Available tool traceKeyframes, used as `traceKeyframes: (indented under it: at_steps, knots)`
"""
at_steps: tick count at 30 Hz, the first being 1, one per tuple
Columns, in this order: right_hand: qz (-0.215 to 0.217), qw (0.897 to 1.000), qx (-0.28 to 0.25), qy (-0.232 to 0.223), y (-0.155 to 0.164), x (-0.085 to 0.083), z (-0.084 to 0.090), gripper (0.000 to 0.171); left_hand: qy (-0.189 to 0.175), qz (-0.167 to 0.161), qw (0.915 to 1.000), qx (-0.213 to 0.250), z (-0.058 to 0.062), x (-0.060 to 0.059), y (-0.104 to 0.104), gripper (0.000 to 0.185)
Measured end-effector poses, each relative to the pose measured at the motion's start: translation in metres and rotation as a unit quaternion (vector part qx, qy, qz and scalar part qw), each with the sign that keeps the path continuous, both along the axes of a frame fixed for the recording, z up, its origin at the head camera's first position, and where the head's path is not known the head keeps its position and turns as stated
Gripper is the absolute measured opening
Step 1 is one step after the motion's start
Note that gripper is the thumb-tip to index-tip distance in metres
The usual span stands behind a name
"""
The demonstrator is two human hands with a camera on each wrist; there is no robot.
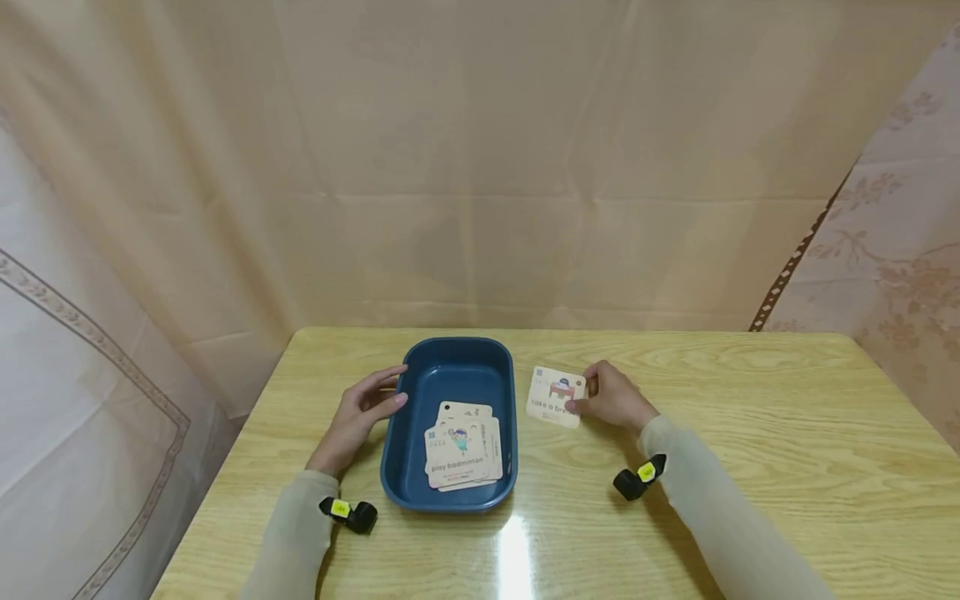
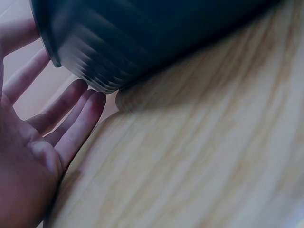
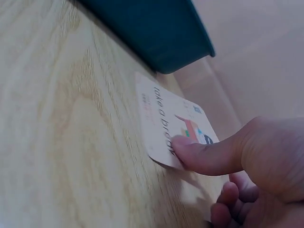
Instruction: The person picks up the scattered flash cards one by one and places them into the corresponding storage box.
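Observation:
My right hand (image 1: 611, 396) pinches a square flash card (image 1: 553, 390) by its right edge, thumb on the printed face. The card reads "take a break" and shows a figure at a desk; in the right wrist view the card (image 3: 164, 118) is tilted close over the wood. At the left rim of a blue plastic bin (image 1: 393, 467) rests my left hand (image 1: 360, 417), its fingers spread and loosely extended along the outer wall. Several overlapping cards lie inside the bin, with a "play badminton" card (image 1: 456, 454) on top.
The bin stands on a light wood-grain table (image 1: 750, 433), left of the held card. A beige curtain (image 1: 480, 167) hangs behind the table's far edge, with patterned white cloth (image 1: 900, 233) at the right.

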State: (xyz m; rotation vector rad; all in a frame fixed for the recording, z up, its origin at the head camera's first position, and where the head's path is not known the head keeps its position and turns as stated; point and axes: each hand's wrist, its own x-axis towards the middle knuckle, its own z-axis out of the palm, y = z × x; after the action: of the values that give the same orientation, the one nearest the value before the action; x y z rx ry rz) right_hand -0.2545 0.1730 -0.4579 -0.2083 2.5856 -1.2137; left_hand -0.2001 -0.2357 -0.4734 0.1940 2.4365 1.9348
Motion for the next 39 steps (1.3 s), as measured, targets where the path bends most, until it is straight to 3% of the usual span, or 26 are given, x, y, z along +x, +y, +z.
traceKeyframes:
  at_steps: [9,16,26,32,39]
  knots:
    - [0.024,0.996,-0.078,0.027,0.021,0.017,0.001,0.024,0.003,-0.003,1.0000,-0.001,0.000,-0.001,0.002,0.048]
    - [0.047,0.993,-0.090,0.060,0.032,0.024,0.006,0.009,0.003,-0.003,1.0000,0.000,0.000,-0.002,0.003,0.048]
    - [0.052,0.992,-0.098,0.067,0.036,0.032,0.019,0.007,0.000,-0.002,1.0000,0.007,0.000,-0.001,0.002,0.048]
    - [0.034,0.989,-0.113,0.087,0.035,0.035,0.024,0.019,0.001,-0.002,1.0000,0.001,0.000,0.000,0.001,0.048]
    - [0.022,0.989,-0.095,0.113,0.031,0.036,0.022,0.009,-0.002,-0.002,1.0000,0.001,0.000,0.000,0.000,0.048]
